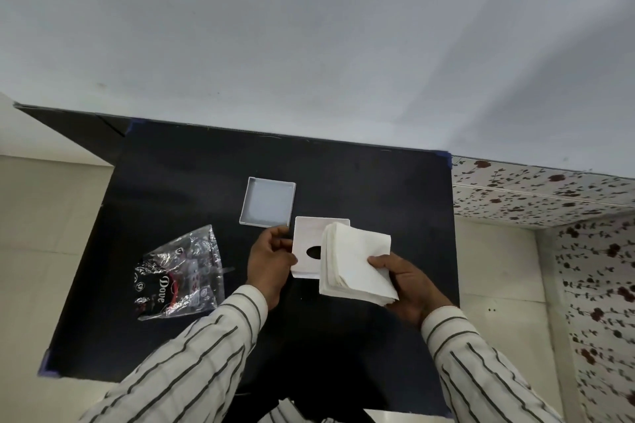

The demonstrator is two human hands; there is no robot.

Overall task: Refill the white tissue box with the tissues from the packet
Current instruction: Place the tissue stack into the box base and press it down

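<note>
Black table (343,175) w/ blue-taped corners, against pale wall; floral wall at right. Right hand (409,282) fingers grip tissue stack (354,261); left hand (271,257) pinches box lid (305,240). Open box (268,201) behind, packet (182,271) left.

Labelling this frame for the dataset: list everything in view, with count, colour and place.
table: 1, black, centre of view, blue tape at its corners
box tray: 1, white, open and empty, on the table past the left hand
box part with oval slot: 1, white, held at its left edge by the left hand, partly behind the tissues
tissue stack: 1, white, held in the right hand above the table
packet: 1, clear plastic with black and red print, looks emptied, left side of the table
wall: 1, pale grey, behind the table
floral surface: 1, white with dark red flowers, right of the table
left hand: 1, striped sleeve
right hand: 1, striped sleeve
</note>
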